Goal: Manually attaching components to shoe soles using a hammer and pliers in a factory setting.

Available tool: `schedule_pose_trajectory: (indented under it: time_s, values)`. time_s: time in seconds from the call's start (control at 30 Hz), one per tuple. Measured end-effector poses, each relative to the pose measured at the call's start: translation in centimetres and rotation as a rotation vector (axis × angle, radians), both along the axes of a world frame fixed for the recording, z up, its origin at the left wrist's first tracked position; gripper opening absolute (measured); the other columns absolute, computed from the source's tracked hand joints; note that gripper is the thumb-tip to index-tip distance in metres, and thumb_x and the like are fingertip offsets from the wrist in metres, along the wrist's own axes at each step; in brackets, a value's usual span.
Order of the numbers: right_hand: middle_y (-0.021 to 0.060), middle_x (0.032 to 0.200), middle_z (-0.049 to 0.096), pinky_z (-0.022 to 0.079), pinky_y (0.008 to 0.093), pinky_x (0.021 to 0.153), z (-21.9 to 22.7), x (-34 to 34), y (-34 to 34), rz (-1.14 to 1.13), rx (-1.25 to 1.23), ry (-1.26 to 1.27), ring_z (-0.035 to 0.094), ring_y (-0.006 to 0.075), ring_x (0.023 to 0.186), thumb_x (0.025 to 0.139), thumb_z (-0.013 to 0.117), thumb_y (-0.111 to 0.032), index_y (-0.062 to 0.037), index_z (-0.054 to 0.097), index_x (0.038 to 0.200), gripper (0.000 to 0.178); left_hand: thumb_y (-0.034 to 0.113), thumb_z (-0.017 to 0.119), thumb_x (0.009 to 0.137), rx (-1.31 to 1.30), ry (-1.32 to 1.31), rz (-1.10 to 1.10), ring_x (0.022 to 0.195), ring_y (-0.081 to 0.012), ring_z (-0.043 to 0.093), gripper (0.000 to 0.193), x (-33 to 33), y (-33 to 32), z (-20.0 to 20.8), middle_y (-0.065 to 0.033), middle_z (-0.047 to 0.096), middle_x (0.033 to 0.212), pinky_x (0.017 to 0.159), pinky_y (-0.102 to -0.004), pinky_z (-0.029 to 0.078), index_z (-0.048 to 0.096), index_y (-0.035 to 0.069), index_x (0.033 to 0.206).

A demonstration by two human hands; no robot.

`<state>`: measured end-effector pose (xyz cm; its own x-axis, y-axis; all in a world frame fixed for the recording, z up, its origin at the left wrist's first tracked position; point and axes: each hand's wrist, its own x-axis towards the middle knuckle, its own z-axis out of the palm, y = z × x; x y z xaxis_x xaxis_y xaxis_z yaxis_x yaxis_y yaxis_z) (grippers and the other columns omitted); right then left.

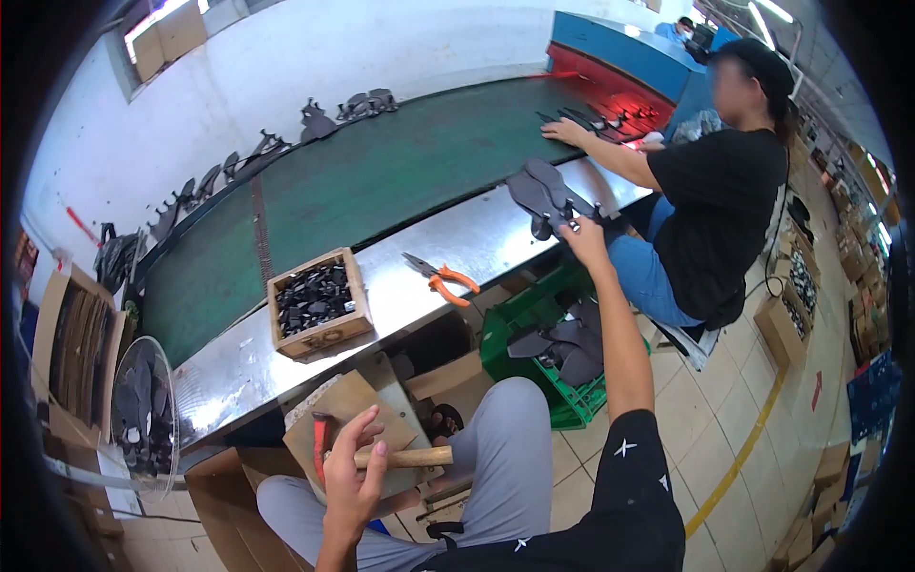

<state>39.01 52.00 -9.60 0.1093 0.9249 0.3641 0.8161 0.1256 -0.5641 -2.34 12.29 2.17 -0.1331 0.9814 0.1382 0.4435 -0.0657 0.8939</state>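
My left hand [353, 477] is over my lap, its thumb and fingers around the wooden handle of a hammer [419, 458]. The hammer's red head lies beyond the fingers, above a tan block [367, 400]. My right arm stretches far forward to the metal ledge. There my right hand [586, 240] grips the near end of a dark grey shoe sole [545, 191] in a small pile; its fingertips are partly hidden. Orange-handled pliers [443, 278] lie on the ledge, left of that pile. Further left stands a wooden box [319, 334] of small black pieces.
A green conveyor belt [381, 162] runs behind the ledge, with shoe parts along its far edge. Below my right arm, a green crate [496, 353] holds more soles. At right sits a co-worker [724, 200], one hand over the belt. A clear bin [143, 410] of soles is at left.
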Motion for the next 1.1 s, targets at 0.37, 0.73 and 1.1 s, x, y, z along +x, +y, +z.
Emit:
schedule_pose_trajectory:
  time_s: [0.37, 0.73, 1.1]
  values:
    - [0.0032, 0.097, 0.056, 0.042, 0.0402, 0.088, 25.1, -18.3, -15.8, 0.2, 1.147, -0.629, 0.056, 0.0224, 0.099, 0.078, 0.069, -0.008, -0.0132, 0.066, 0.116, 0.039, 0.008, 0.075, 0.08, 0.409, 0.494, 0.12, 0.136, -0.0419, 0.044, 0.059, -3.9, -1.0, 4.4, -0.02, 0.049, 0.145, 0.111, -0.0472, 0.038, 0.053, 0.0, 0.134]
    - [0.0229, 0.154, 0.034, 0.036, 0.0445, 0.113, 14.9, -33.6, -31.8, 1.072, 0.175, 0.18, 0.04, 0.0407, 0.138, 0.087, 0.074, -0.035, 0.0014, 0.027, 0.152, 0.088, 0.009, 0.067, 0.094, 0.019, -0.821, 0.173, 0.081, -0.026, 0.073, 0.052, -10.1, -8.8, 3.5, -0.0215, 0.068, 0.11, 0.066, -0.0315, 0.059, 0.04, -0.001, 0.138]
    - [0.0133, 0.082, 0.068, 0.053, 0.0432, 0.059, 4.6, -24.8, -37.7, 0.725, -0.111, -0.233, 0.068, 0.0356, 0.074, 0.078, 0.076, -0.01, -0.0109, 0.057, 0.126, 0.052, 0.012, 0.07, 0.092, 0.022, -0.791, 0.412, 0.081, -0.0158, 0.068, 0.024, -8.0, -7.3, -1.5, -0.0098, 0.069, 0.092, 0.071, -0.0303, 0.057, 0.064, -0.003, 0.11]
